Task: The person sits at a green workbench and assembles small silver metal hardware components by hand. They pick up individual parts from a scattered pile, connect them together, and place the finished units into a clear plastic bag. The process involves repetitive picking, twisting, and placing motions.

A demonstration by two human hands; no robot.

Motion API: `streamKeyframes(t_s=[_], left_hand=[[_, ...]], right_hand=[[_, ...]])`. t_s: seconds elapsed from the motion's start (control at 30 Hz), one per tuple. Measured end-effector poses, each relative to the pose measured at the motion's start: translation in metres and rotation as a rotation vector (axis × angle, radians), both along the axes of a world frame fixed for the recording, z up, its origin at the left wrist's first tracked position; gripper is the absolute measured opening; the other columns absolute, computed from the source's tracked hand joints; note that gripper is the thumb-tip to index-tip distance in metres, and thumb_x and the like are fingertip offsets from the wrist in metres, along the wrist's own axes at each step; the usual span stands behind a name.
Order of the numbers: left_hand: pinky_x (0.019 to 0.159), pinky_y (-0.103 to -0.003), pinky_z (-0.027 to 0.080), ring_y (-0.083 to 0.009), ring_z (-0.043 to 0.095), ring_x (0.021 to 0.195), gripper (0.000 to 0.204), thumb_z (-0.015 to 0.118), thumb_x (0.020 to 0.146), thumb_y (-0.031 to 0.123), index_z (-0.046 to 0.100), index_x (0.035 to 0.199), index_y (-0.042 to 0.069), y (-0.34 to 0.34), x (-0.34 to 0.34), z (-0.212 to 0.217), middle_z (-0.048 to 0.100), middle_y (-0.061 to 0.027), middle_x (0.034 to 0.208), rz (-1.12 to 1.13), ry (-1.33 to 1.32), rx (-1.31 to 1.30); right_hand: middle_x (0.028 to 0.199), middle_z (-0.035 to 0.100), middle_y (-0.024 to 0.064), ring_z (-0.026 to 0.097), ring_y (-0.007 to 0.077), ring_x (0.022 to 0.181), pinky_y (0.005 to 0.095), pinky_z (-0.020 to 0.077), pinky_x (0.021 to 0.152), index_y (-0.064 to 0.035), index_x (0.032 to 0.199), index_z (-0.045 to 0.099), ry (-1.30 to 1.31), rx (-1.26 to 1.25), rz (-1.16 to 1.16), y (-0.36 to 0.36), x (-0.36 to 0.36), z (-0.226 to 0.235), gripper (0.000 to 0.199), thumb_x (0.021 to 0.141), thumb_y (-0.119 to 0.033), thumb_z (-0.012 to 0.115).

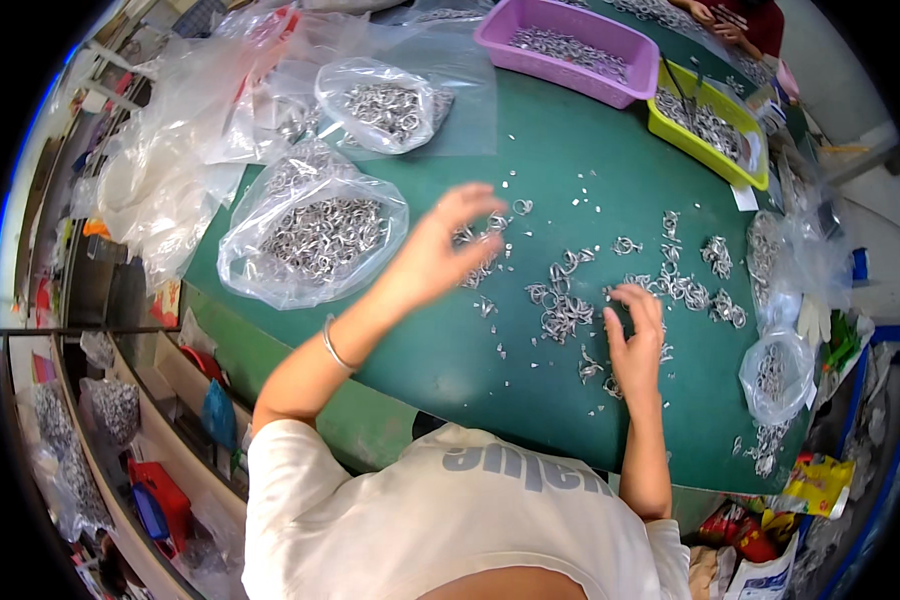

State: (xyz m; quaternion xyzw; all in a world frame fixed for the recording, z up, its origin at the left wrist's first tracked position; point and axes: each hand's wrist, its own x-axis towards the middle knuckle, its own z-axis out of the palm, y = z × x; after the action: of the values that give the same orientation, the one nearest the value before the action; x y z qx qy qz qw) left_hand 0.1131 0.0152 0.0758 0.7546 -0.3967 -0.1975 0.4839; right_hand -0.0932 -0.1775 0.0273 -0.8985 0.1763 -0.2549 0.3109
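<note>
My left hand (pixel 440 245) is over the green table (pixel 450 360), slightly blurred, with fingers spread and nothing visible in them. Under and beside its fingertips lie a few small silver metal rings (pixel 522 207) and a little heap of them. My right hand (pixel 638 345) rests low at the right edge of the middle heap of silver rings (pixel 562 308). Its thumb and curled fingers are apart, and I make out nothing held between them. More small clusters of rings (pixel 717 256) lie to its right. Tiny white bits (pixel 511 184) are scattered around both hands.
Clear plastic bags full of rings (pixel 320 240) stand at left and back left. A purple basin (pixel 570 50) and a yellow-green basin (pixel 710 125) hold more metal pieces at the back. Another bag (pixel 775 375) sits on the right edge. Across the table a person's hands (pixel 715 20) are working.
</note>
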Motion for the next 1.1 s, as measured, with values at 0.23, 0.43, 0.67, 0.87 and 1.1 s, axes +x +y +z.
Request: streamKeyframes(t_s=[0.23, 0.43, 0.67, 0.87, 1.1], left_hand=[[0.104, -0.044, 0.029, -0.0419, 0.025, 0.129, 0.041, 0.064, 0.079, 0.012, 0.053, 0.117, 0.003, 0.004, -0.062, -0.072, 0.031, -0.0183, 0.139, 0.078, -0.443, 0.265], [0.103, -0.053, 0.025, -0.0420, 0.026, 0.128, 0.037, 0.063, 0.078, 0.006, 0.055, 0.114, 0.007, -0.001, -0.087, -0.093, 0.032, -0.0144, 0.138, -0.135, -0.396, 0.149], [0.098, -0.068, 0.015, -0.0433, 0.018, 0.131, 0.053, 0.068, 0.076, 0.023, 0.050, 0.124, 0.011, -0.036, -0.125, -0.058, 0.024, -0.0140, 0.142, -0.077, -0.592, 0.269], [0.094, -0.042, 0.037, -0.0344, 0.047, 0.111, 0.033, 0.063, 0.079, 0.008, 0.057, 0.112, 0.003, 0.003, -0.182, -0.036, 0.049, -0.0170, 0.120, -0.227, -0.304, -0.121], [0.088, -0.036, 0.043, -0.0337, 0.056, 0.099, 0.027, 0.050, 0.085, 0.008, 0.057, 0.109, -0.001, 0.048, -0.236, -0.089, 0.058, -0.0194, 0.107, -0.758, 0.156, 0.222]], right_hand=[[0.123, 0.047, 0.0132, 0.040, 0.0314, 0.117, 0.0411, 0.0277, 0.099, -0.0034, 0.116, 0.051, 0.169, -0.161, -0.413, -0.049, -0.068, -0.005, 0.039, 0.081, -0.018, 0.062], [0.130, 0.043, 0.0152, 0.035, 0.0327, 0.123, 0.0458, 0.0286, 0.100, -0.0096, 0.124, 0.048, 0.048, -0.094, -0.430, -0.122, -0.084, -0.024, 0.060, 0.075, -0.036, 0.069], [0.113, 0.052, 0.0072, 0.042, 0.0278, 0.113, 0.0473, 0.0333, 0.091, -0.0151, 0.105, 0.063, 0.420, -0.344, -0.380, -0.118, -0.055, -0.027, 0.046, 0.065, -0.031, 0.076], [0.088, 0.058, 0.0072, 0.057, 0.0209, 0.079, 0.0359, 0.0419, 0.073, -0.0064, 0.095, 0.061, -0.034, -0.069, -0.296, -0.091, -0.076, -0.023, 0.027, 0.071, -0.015, 0.071], [0.084, 0.057, 0.0066, 0.055, 0.0107, 0.069, 0.0237, 0.0455, 0.061, 0.0003, 0.110, 0.051, -0.339, 0.987, -0.239, -0.098, -0.108, -0.014, 0.026, 0.088, -0.014, 0.057]])
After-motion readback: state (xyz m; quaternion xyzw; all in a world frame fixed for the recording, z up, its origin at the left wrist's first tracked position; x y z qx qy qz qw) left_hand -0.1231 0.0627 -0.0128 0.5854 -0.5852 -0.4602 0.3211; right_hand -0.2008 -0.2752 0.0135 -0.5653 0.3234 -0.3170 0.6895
